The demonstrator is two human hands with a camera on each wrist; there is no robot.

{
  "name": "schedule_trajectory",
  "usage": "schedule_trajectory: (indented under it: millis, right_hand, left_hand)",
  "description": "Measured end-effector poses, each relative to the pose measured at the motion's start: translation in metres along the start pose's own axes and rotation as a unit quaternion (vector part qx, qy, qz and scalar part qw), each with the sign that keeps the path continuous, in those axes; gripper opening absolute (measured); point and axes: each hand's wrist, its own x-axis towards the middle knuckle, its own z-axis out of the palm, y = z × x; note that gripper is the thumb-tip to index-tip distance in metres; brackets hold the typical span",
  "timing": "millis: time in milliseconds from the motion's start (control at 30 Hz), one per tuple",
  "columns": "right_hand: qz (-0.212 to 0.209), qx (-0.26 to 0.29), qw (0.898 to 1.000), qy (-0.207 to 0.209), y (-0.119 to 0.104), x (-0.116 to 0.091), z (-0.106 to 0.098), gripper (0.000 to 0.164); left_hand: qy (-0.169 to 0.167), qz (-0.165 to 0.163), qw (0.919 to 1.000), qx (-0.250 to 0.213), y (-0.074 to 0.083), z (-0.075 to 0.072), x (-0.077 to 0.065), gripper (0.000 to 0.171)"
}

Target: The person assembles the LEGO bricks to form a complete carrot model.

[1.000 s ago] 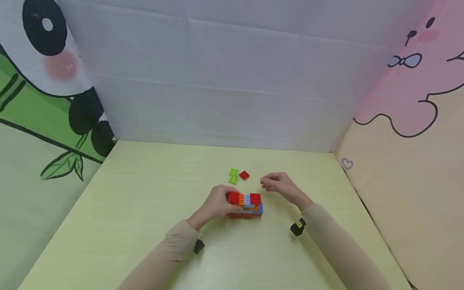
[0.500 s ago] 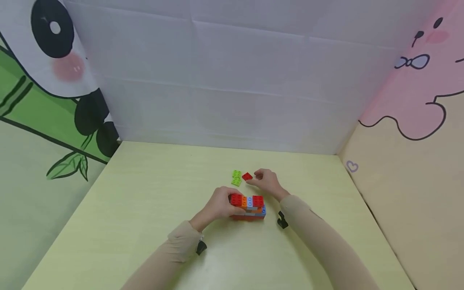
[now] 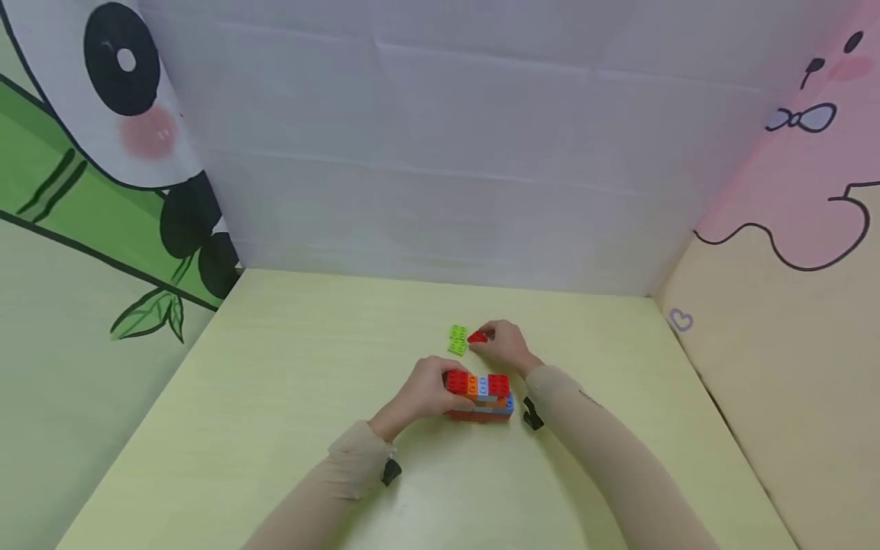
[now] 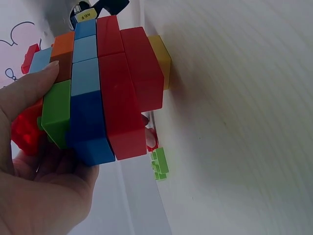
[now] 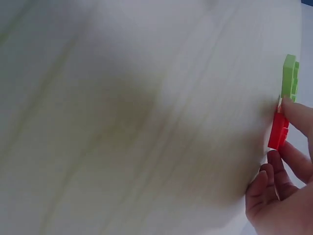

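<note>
My left hand (image 3: 422, 389) grips one end of a built block of toy bricks (image 3: 498, 386), with the thumb along one side and the fingers on the other. Up close in the left wrist view, this brick stack (image 4: 120, 93) has red, blue, light blue, orange, green and yellow pieces. Farther back on the table, my right hand (image 3: 507, 345) pinches a small red brick (image 5: 278, 130) between thumb and index finger, the other fingers curled below. Light green bricks (image 3: 457, 340) lie just left of the red one.
The pale wood-look table (image 3: 309, 336) is bounded by a white sheet (image 3: 440, 168) at the back and printed cartoon panels at both sides. A small black device (image 3: 532, 415) is worn at the right wrist, and another black device (image 3: 390, 471) at the left.
My right hand has come in leftward to the red brick and now pinches it. The left hand keeps its grip on the brick stack. The head view has shifted slightly.
</note>
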Motion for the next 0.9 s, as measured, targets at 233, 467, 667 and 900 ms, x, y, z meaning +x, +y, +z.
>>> schedule_trajectory:
  millis: [233, 467, 667, 900]
  right_hand:
    - [-0.02, -0.022, 1.0, -0.01, 0.006, -0.003, 0.001, 0.036]
    - [-0.032, -0.05, 0.998, -0.024, 0.004, -0.006, -0.015, 0.036]
    - [-0.068, -0.019, 0.997, -0.025, -0.003, -0.024, -0.037, 0.038]
    - [-0.14, 0.018, 0.99, -0.028, -0.022, -0.047, -0.058, 0.034]
  left_hand:
    - [0.003, -0.006, 1.0, -0.002, 0.0, 0.003, -0.003, 0.032]
    - [0.003, 0.003, 1.0, 0.008, 0.001, 0.0, 0.001, 0.032]
    - [0.001, 0.002, 0.9999, 0.012, 0.001, 0.001, 0.003, 0.033]
    - [0.002, 0.01, 0.9998, 0.018, 0.0, 0.002, 0.003, 0.034]
